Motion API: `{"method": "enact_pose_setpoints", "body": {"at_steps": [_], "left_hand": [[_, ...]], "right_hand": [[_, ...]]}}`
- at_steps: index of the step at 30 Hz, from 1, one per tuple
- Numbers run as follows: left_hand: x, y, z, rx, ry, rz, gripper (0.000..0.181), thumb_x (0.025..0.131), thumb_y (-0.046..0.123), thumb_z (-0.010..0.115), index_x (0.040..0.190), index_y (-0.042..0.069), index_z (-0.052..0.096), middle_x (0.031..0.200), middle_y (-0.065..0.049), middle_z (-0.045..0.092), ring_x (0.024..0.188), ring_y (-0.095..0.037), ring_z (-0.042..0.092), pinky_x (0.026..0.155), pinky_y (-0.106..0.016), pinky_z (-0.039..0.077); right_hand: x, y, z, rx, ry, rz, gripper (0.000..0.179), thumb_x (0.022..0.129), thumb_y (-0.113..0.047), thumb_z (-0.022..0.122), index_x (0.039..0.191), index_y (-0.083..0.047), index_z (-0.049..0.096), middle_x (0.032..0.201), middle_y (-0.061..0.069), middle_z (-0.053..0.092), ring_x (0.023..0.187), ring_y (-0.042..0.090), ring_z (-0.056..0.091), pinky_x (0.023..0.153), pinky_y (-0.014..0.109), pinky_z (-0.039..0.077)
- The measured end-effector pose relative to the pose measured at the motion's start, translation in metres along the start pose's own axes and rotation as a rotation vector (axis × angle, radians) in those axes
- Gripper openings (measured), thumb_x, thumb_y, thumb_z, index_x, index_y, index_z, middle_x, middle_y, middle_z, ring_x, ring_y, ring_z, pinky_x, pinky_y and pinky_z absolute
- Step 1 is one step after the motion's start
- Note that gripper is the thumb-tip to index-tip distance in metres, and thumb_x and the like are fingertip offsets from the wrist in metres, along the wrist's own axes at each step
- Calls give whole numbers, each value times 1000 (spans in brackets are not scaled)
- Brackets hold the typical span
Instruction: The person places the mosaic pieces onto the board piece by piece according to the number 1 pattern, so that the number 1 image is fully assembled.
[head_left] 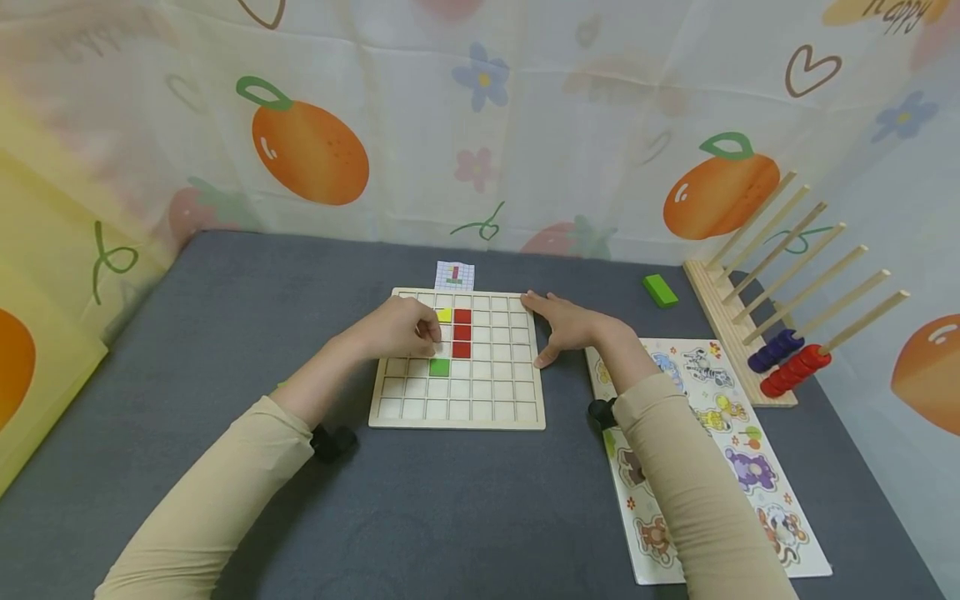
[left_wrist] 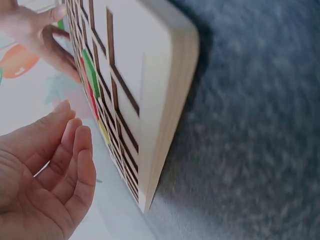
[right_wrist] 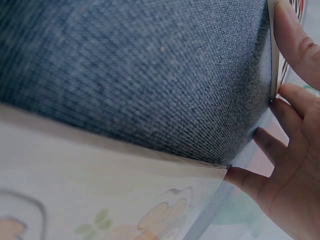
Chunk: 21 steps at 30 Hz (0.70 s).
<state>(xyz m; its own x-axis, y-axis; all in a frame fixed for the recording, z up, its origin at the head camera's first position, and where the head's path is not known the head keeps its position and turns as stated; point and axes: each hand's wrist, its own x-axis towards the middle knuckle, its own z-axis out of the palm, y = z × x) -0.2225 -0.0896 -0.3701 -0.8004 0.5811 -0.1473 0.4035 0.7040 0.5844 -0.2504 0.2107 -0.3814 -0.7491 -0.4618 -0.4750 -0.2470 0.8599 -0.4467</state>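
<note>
A pale wooden grid board point(head_left: 502, 406) lies on the dark table with a yellow tile point(head_left: 445, 315), a red column point(head_left: 462, 333) and a green tile point(head_left: 439, 367) in its cells. Over the board's left half is my left hand point(head_left: 405, 327), fingers curled and thumb tip drawn to the fingertips. In the left wrist view nothing shows between the fingertips of this hand point(left_wrist: 55, 170). My right hand point(head_left: 566, 323) spreads its fingers along the board's right edge, thumb at the side and index finger near the far corner. Its fingers look extended in the right wrist view.
A small pattern card point(head_left: 454, 276) lies against the board's far edge. To the right are an animal puzzle board point(head_left: 723, 492), partly under my right forearm, a green block point(head_left: 660, 291) and a wooden peg rack point(head_left: 738, 333) with blue and red beads. A printed curtain hangs behind.
</note>
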Motion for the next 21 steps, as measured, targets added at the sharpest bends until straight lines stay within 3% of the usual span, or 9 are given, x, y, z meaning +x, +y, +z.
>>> {"method": "enact_pose_setpoints", "body": {"at_steps": [12,17,21], "left_hand": [[-13,-6,-20,11,3,-102,4,85,12,73,83,11,69,85,-3,69,87,-19,58,75,-30,44],[-20,-19,-28,-15,18,-111,5,86,14,73,86,10,70,80,-3,66,80,-18,55,70,-29,42],[-26,-33,-36,-27,-14,-123,9,86,17,73,90,10,70,80,-2,66,76,-15,56,71,-28,43]], "right_hand": [[-1,-2,-1,-1,2,0,112,79,-25,83,160,-17,7,169,8,-1,156,36,-7,123,61,8],[-2,-3,-1,2,0,2,111,79,-24,83,160,-16,6,169,8,-2,156,36,-7,123,61,8],[-2,-3,-1,6,-1,2,112,79,-24,83,160,-16,6,169,8,-2,156,36,-8,123,61,8]]}}
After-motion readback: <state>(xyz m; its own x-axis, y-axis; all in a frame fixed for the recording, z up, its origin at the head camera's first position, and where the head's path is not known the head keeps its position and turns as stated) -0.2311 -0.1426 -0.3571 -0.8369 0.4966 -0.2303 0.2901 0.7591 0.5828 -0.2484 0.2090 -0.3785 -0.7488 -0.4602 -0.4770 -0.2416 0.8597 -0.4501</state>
